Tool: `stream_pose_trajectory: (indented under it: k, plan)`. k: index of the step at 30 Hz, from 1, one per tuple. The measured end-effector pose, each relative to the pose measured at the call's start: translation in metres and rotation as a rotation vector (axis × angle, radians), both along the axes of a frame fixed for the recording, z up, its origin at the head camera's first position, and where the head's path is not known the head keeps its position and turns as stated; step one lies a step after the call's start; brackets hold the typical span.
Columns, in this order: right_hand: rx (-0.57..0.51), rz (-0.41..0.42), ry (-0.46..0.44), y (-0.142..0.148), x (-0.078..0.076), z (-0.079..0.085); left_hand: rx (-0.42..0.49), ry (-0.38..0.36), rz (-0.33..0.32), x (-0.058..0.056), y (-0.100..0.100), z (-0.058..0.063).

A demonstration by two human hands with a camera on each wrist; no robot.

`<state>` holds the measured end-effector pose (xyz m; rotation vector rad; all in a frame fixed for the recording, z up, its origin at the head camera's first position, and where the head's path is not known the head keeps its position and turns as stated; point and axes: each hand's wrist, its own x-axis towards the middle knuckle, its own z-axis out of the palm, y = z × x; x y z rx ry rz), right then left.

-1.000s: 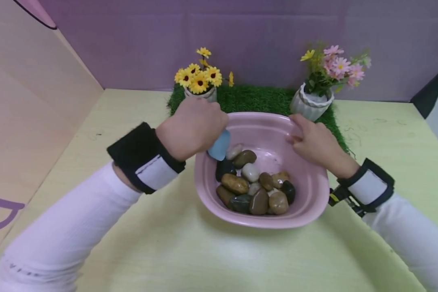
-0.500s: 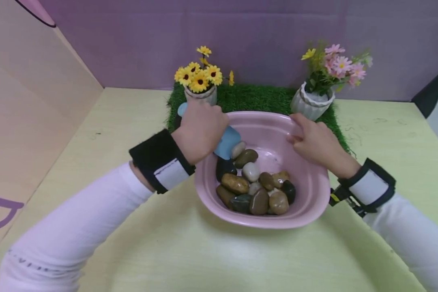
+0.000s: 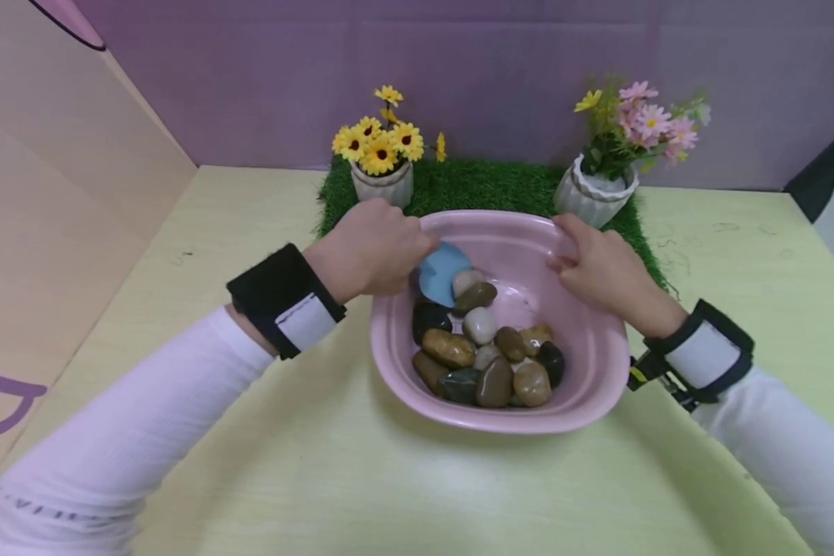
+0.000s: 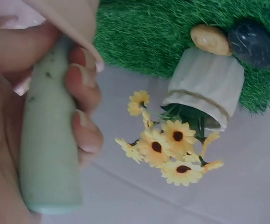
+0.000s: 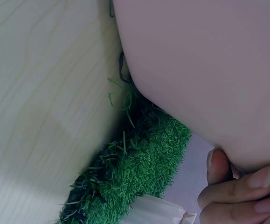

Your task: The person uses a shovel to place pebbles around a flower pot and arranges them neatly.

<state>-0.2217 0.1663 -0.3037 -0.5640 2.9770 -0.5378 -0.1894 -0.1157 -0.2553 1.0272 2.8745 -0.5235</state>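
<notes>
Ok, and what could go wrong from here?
The smooth pale stone at the edge of the blue tool in the left hand could roll away. The pink basin, gripped at its rim by the right hand, might knock the white pot just behind if it shifts.

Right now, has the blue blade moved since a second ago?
Yes: in the head view, the blue blade has moved rightward relative to the yellow-flower pot.

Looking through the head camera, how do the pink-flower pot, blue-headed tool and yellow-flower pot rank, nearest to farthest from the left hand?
1. Blue-headed tool: in the left hand.
2. Yellow-flower pot: just beyond it.
3. Pink-flower pot: far side, beyond the right hand.
</notes>
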Motion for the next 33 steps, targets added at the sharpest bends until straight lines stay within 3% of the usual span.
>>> stream_pose_trajectory:
  k: [11,24,33]
  plan:
    - [-0.015,-0.006,-0.011,0.0,-0.001,-0.001,-0.019,-0.077,-0.033,-0.001,0.008,-0.006]
    - [0.006,-0.002,0.026,0.0,0.0,0.0,-0.016,-0.039,-0.015,0.002,0.014,-0.014]
    - [0.0,-0.001,0.02,0.0,0.0,0.0,0.047,-0.187,0.022,0.005,0.027,-0.017]
